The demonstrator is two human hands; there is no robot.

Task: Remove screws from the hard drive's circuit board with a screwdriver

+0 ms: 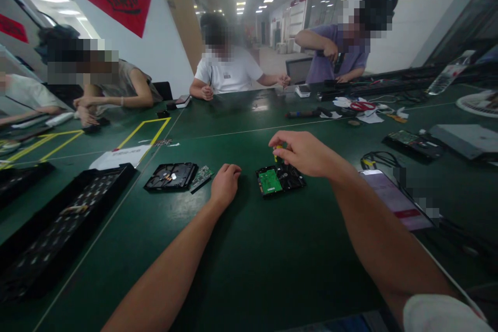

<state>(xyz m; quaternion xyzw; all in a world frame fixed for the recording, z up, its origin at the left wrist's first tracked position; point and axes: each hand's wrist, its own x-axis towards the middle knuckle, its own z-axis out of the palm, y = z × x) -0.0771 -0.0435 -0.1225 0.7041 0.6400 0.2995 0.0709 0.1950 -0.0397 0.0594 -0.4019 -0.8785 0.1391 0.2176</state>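
Note:
On the green tabletop lies a hard drive (271, 180), its green circuit board facing up. Over its far edge my right hand (303, 153) pinches a small yellow-handled screwdriver (277, 153); its tip is hard to make out against the drive. My left hand (226, 184) rests on the table to the left, apart from the drive, fingers loosely bent and holding nothing. Just beyond its far side sit a loose circuit board (202, 177) and a second hard drive (171, 176).
A long black tray (70, 218) lies at the left. To the right are a phone (392, 199), black cables (379, 158), another drive (413, 144) and a grey metal box (467, 140). Several people sit across the table. A plastic bottle (449, 75) leans at the far right.

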